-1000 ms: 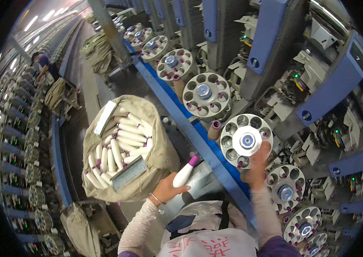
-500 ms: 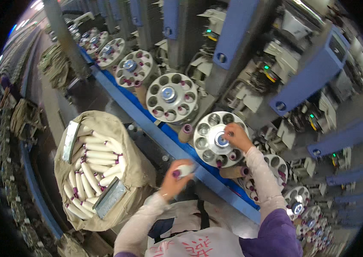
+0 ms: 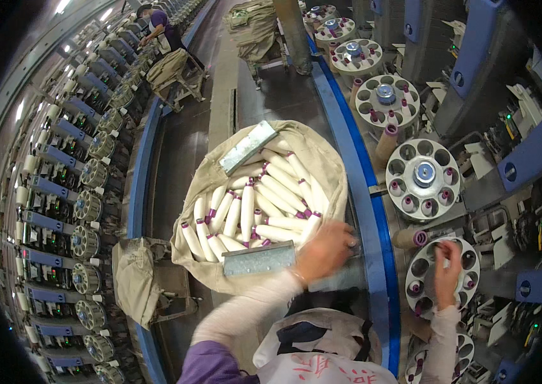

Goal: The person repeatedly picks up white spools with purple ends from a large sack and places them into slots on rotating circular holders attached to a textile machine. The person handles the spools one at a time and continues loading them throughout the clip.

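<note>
My left hand (image 3: 325, 253), smeared by motion, is at the near right rim of a beige cloth sack (image 3: 331, 160). Whether anything is in its fingers cannot be made out. White yarn bobbins (image 3: 277, 195) with purple ends fill the sack, and two metal plates, a far one (image 3: 248, 148) and a near one (image 3: 259, 260), are fixed at its mouth. Over the hub of a round white bobbin magazine (image 3: 429, 280) on the right is my right hand (image 3: 448, 275), fingers bent together; anything pinched there is too small to see. A few purple-tipped bobbins stand in that magazine's pockets.
More round magazines (image 3: 412, 160) line the machine behind a blue rail (image 3: 373, 256). Brown cones (image 3: 387, 144) stand between them. Left lies another cloth sack (image 3: 135, 281) on a frame, before a second machine row (image 3: 88, 208). A co-worker (image 3: 167, 32) stands far off by a cart.
The view has swung left, bringing the sack to the middle. My left hand, which held a bobbin, has moved to the sack's rim. My right hand stays over the magazine.
</note>
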A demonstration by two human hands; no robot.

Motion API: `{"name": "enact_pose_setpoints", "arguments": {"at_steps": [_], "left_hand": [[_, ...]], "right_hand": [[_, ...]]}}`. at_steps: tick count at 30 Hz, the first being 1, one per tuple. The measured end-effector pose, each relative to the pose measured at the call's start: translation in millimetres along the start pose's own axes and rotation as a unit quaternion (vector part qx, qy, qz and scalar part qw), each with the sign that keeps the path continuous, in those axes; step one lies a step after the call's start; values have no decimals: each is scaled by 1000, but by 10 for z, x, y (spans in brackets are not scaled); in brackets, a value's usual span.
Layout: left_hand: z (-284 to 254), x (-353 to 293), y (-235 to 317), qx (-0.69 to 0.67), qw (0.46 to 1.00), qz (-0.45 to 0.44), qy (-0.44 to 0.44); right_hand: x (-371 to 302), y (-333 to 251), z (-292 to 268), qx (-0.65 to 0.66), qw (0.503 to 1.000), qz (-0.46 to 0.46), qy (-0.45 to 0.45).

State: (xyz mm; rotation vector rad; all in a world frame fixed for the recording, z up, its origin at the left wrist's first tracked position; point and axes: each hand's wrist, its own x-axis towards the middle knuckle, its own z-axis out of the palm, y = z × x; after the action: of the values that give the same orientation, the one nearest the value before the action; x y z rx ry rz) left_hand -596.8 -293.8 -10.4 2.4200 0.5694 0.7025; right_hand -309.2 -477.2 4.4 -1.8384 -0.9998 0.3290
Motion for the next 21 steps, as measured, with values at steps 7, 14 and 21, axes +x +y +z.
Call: {"name": "enact_pose_setpoints", "arguments": {"at_steps": [7,14,21], "left_hand": [[-1124,-674,-2035,211,897,-385,47],[-1326,-743,-1797,10,959,-243,147],[-1909,243,-1085,-486,782,-305,242]], "right_hand": [[457,-1175,3067,147,945,-156,-247],[493,-954,4375,-195,946,-110,-236],[692,-1488,3114,525,737,203,-374]]}}
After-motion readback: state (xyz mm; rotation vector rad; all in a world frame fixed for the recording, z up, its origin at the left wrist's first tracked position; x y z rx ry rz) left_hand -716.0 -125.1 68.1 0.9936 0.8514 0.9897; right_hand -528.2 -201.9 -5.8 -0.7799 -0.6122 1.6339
